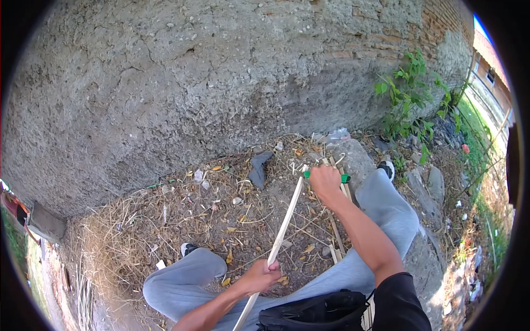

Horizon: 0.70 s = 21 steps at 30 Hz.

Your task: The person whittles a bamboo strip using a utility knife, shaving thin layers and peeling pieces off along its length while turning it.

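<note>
My left hand (261, 277) is closed around a long, pale wooden strip (286, 222), which slants from the bottom edge up to my right hand. My right hand (324, 183) grips a green tool (345, 179); green shows on both sides of the fist, and its kind is hidden by the fingers. The strip's upper end meets the green part on the left of that fist. Thin curled shavings (301, 167) lie about the right hand. Below it, more pale strips (335, 243) lie on the ground by my right leg.
A rough, crumbling wall (221, 83) rises close in front. A flat stone (353, 157) and a leafy plant (408, 99) are at its right. Dry straw (110, 237) and a grey scrap (258, 170) litter the ground. A black bag (314, 314) rests at my lap.
</note>
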Tool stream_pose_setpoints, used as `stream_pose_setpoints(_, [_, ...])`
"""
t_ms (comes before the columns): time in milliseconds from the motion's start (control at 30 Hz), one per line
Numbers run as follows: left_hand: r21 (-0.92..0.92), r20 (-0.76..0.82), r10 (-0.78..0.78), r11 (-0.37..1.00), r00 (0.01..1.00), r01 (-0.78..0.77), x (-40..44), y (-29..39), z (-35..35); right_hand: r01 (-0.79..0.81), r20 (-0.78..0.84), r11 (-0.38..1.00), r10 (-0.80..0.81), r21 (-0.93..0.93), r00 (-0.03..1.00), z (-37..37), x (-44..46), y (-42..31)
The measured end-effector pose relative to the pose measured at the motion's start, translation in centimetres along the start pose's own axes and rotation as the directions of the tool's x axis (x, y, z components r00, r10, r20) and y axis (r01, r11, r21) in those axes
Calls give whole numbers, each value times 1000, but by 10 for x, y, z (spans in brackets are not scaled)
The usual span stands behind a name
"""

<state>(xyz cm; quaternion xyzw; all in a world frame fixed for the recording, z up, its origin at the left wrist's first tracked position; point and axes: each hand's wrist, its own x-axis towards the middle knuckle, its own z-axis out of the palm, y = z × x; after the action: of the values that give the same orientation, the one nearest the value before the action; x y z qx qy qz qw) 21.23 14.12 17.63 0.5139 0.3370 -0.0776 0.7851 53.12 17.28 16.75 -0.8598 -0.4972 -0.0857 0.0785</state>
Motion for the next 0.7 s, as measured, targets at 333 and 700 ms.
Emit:
stream_pose_setpoints(333, [172,24,-35,985,999,31,-6,-10,-8,-289,78,957,290,-29,954,51,23,63])
stream_pose_setpoints(700, [142,-180,75,989,981,-50,24,16,-33,-72,116,934,33,350,993,-22,-9,-42])
